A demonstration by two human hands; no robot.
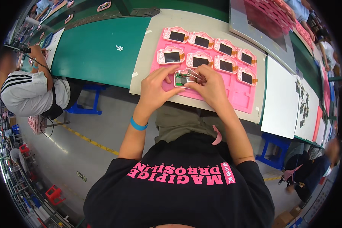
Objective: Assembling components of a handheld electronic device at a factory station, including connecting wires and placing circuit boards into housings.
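A small pink-edged casing with a green circuit board [181, 80] inside lies over the near edge of a pink foam tray [231, 93]. My left hand [155, 85] grips the casing from its left side, thumb at the near edge and fingers curled at the far edge. Slim metal tweezers [196, 75] sit between the fingers of my right hand [212, 86], their tips over the casing's right part. My right thumb is close against the casing's near right edge. Just beyond stand two rows of pink casings with dark screens [200, 62] and orange ribbon tabs.
The tray rests on a beige board [142, 76]. To the left, a green mat [98, 49] bears a small white piece [119, 48]. A grey metal frame [262, 34] stands beyond at right, near white sheets with small dark parts [302, 99]. Co-workers sit at both sides.
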